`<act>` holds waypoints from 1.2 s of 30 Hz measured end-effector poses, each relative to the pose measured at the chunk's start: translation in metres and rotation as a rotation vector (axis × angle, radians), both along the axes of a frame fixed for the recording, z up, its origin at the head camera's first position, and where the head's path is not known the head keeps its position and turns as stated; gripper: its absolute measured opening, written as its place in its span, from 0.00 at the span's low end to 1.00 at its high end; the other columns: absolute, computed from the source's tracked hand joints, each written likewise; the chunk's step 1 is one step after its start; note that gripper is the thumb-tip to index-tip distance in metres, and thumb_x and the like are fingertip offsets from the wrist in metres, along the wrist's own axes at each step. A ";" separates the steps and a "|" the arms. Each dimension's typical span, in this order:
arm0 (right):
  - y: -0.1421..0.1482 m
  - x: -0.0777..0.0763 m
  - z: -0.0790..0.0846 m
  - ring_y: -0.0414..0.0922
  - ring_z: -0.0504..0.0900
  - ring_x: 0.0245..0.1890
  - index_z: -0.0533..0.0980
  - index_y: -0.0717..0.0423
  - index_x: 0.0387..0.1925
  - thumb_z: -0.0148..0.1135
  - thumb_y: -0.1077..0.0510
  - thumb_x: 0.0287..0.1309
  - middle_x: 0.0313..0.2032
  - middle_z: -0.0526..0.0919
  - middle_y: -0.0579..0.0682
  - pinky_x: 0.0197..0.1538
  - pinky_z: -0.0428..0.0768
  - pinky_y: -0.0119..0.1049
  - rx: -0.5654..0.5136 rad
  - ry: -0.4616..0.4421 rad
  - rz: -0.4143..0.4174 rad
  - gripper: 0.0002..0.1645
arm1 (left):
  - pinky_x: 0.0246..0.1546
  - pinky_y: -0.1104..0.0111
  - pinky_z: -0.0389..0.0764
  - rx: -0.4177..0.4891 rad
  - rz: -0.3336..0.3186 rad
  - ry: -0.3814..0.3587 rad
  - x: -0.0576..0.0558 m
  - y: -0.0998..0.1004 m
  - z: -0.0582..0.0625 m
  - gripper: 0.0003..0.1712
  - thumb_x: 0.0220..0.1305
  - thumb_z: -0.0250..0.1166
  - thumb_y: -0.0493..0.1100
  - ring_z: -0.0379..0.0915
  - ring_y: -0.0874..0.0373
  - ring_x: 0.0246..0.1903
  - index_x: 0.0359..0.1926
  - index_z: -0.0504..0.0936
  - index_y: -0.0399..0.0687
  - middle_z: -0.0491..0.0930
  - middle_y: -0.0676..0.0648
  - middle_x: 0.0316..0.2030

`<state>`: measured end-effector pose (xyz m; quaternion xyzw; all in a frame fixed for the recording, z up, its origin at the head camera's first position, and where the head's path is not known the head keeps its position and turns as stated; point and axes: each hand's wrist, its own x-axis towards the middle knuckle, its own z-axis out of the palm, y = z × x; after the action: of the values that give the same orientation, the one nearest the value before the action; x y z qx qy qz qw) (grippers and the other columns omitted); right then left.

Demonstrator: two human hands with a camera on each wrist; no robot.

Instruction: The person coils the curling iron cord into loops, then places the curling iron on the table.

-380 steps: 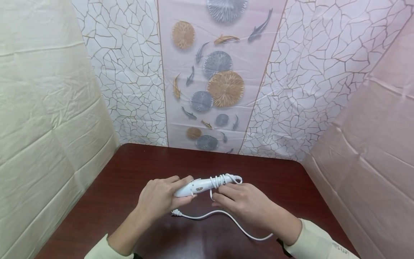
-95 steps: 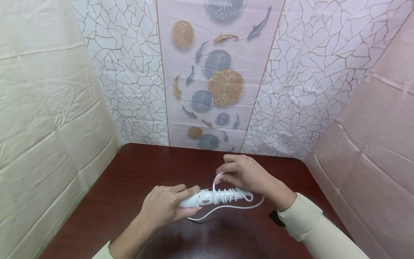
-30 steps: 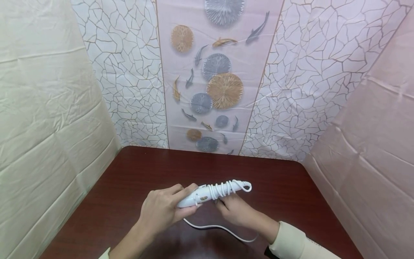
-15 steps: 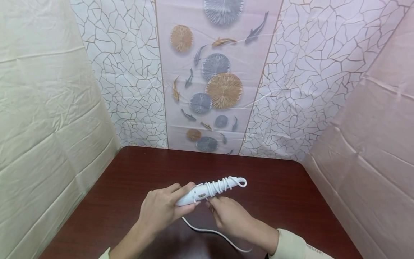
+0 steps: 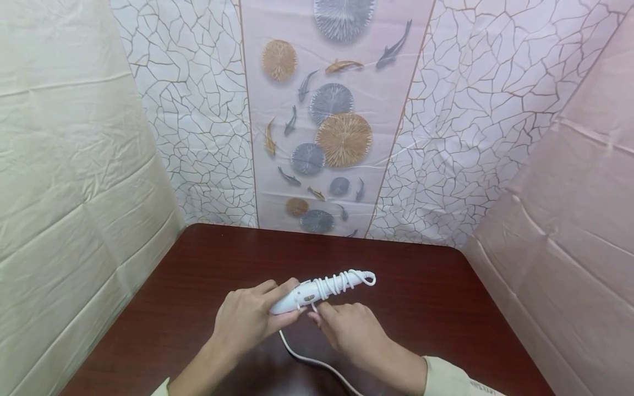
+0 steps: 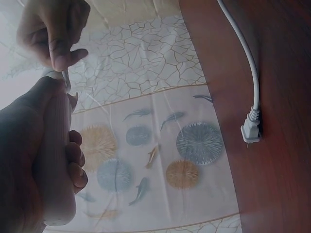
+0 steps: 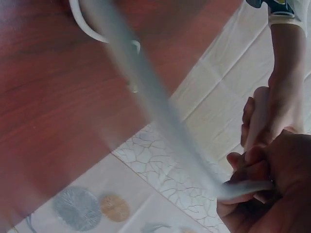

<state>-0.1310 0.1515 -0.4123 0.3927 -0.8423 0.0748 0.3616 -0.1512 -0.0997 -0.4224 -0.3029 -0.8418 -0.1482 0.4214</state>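
Over the dark red table [image 5: 218, 253], the left hand [image 5: 245, 313] had its fingers wrapped round the white gadget [image 5: 307, 290], probably to steady it, while the right hand [image 5: 354, 330] pinched the cord [image 6: 254, 73] in curled fingers just below, I'd guess so the coils [image 5: 336, 284] wouldn't slacken.

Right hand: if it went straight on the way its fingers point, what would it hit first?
Probably the underside of the white device, with the thumb of the left hand close beside the right hand's line; depth is hard to judge.
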 end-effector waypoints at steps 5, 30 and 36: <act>-0.002 0.001 0.006 0.39 0.72 0.09 0.73 0.47 0.26 0.46 0.41 0.88 0.12 0.72 0.38 0.15 0.63 0.34 -0.005 0.074 0.008 0.29 | 0.13 0.72 0.63 -0.003 -0.001 -0.008 0.000 0.001 0.000 0.31 0.52 0.82 0.65 0.59 0.66 0.13 0.58 0.91 0.68 0.76 0.62 0.25; -0.003 0.019 0.042 0.28 0.64 0.22 0.78 0.43 0.31 0.76 0.53 0.66 0.19 0.72 0.32 0.27 0.68 0.27 0.006 -0.237 0.035 0.13 | 0.14 0.70 0.65 -0.013 0.034 -0.038 0.002 -0.002 -0.001 0.31 0.51 0.84 0.65 0.63 0.63 0.13 0.57 0.91 0.69 0.76 0.62 0.25; 0.000 0.020 0.054 0.29 0.72 0.26 0.79 0.43 0.34 0.73 0.57 0.67 0.25 0.77 0.31 0.32 0.75 0.29 0.059 -0.253 0.066 0.09 | 0.13 0.71 0.64 -0.005 0.022 -0.050 0.003 -0.002 -0.002 0.30 0.52 0.83 0.65 0.59 0.65 0.13 0.57 0.91 0.69 0.76 0.61 0.24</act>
<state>-0.1111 0.1519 -0.3581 0.4182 -0.8696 0.1109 0.2380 -0.1486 -0.1014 -0.4247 -0.2910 -0.8558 -0.1492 0.4009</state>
